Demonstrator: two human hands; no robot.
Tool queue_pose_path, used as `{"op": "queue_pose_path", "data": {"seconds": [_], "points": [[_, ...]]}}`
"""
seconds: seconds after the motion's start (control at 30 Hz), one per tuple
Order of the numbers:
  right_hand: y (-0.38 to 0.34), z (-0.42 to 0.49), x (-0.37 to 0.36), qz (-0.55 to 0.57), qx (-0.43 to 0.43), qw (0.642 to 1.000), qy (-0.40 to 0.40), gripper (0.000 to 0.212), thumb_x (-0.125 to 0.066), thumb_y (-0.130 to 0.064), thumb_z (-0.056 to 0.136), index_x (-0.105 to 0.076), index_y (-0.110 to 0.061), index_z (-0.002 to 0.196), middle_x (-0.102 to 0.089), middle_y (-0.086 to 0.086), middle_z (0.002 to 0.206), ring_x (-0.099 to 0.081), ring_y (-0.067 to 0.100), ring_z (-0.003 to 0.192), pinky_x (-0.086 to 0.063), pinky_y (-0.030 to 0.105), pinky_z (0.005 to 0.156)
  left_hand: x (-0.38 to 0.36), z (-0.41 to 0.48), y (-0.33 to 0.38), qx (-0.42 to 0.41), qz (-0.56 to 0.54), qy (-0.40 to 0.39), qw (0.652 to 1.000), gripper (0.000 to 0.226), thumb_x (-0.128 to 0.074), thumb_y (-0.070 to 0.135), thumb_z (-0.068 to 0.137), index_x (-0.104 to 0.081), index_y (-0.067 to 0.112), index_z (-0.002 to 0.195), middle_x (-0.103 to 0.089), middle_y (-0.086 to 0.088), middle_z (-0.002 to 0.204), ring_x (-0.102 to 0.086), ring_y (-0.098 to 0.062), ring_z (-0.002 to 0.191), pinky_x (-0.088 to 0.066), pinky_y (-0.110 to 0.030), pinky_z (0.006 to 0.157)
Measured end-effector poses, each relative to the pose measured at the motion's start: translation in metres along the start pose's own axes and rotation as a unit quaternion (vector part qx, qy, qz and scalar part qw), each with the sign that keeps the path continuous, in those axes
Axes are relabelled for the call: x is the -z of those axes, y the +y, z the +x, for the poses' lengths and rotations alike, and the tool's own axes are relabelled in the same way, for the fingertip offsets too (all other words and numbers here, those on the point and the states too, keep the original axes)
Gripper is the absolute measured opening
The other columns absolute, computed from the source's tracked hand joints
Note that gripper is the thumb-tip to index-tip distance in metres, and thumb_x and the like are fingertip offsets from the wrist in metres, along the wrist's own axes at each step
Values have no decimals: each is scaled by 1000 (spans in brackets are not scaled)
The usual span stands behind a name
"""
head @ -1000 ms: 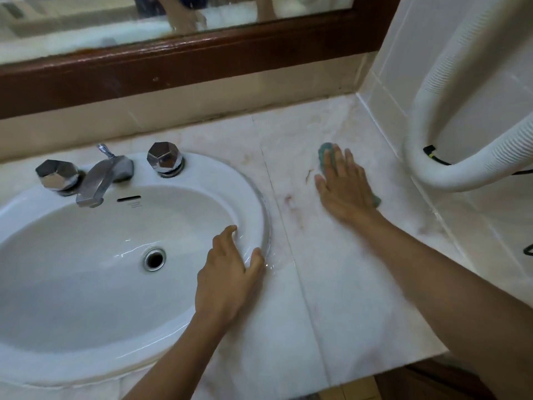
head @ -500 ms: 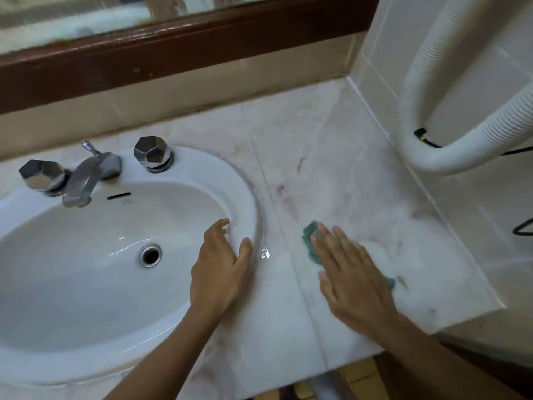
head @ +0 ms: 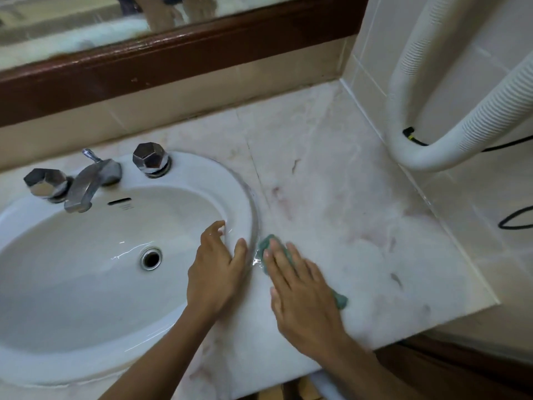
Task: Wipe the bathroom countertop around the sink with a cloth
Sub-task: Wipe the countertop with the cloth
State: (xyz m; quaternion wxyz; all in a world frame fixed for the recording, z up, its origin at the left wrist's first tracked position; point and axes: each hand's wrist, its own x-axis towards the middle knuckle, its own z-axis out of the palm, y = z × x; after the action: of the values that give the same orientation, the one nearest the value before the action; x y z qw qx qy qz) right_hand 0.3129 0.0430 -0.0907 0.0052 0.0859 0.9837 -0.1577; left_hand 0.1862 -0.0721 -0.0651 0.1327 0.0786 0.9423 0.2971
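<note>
A green cloth [head: 266, 246] lies flat on the pale marble countertop [head: 346, 215], right beside the sink's right rim. My right hand [head: 300, 295] presses down on the cloth with straight fingers and covers most of it; a green corner shows at the fingertips and another past the little finger. My left hand [head: 215, 272] rests flat on the right rim of the white oval sink [head: 86, 284], thumb on the rim's outer edge, fingers pointing into the basin. It holds nothing.
A chrome tap [head: 86, 183] with two faceted knobs stands at the sink's back. A white ribbed hose [head: 432, 151] loops against the tiled right wall, with a black cable [head: 513, 220] nearby. A dark wooden mirror frame [head: 173, 62] runs along the back. The counter's front edge is near my wrists.
My right hand has slid the cloth from the back right of the counter toward me and leftward, up to the sink's rim. My left hand has stayed on the rim.
</note>
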Motion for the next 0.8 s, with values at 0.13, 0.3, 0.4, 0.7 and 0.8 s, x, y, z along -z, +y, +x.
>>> {"op": "queue_pose_path", "data": {"seconds": [0.13, 0.3, 0.4, 0.7, 0.8], "points": [[92, -17, 25, -71, -55, 996, 11, 62, -28, -32, 93, -19, -21, 153, -10, 0, 162, -18, 24, 147, -29, 43, 110, -2, 0, 0, 3, 8, 0, 1000, 53, -42, 51, 92, -30, 30, 139, -45, 10, 141, -56, -19, 116, -42, -38, 86], [186, 88, 54, -86, -220, 971, 24, 65, -17, -35, 91, -25, -9, 150, -23, 14, 157, -28, 36, 140, -34, 50, 106, -5, -1, 2, 8, 24, 3, 1000, 53, -42, 48, 94, -28, 28, 140, -44, 10, 143, -55, -19, 116, -38, -36, 84], [173, 152, 52, -64, -246, 966, 41, 63, -22, -36, 95, -20, -9, 152, -13, 12, 160, -16, 33, 145, -24, 48, 112, -5, -1, 1, 7, 23, 6, 1000, 52, -43, 47, 94, -29, 28, 140, -44, 10, 142, -56, -19, 114, -39, -36, 84], [12, -26, 3, 17, 47, 999, -11, 70, -38, -36, 91, -15, -17, 154, -3, -1, 162, -7, 20, 149, -20, 41, 113, -6, -2, 2, 16, 26, 9, 999, 49, -43, 49, 93, -28, 31, 137, -47, 11, 139, -57, -20, 111, -40, -38, 83], [66, -45, 13, -24, 13, 1000, -3, 67, -35, -35, 91, -18, -20, 153, -6, -3, 162, -10, 19, 148, -27, 43, 111, -6, -2, 2, 19, 27, 10, 999, 49, -43, 49, 93, -29, 31, 137, -47, 11, 139, -57, -19, 108, -39, -37, 83]]}}
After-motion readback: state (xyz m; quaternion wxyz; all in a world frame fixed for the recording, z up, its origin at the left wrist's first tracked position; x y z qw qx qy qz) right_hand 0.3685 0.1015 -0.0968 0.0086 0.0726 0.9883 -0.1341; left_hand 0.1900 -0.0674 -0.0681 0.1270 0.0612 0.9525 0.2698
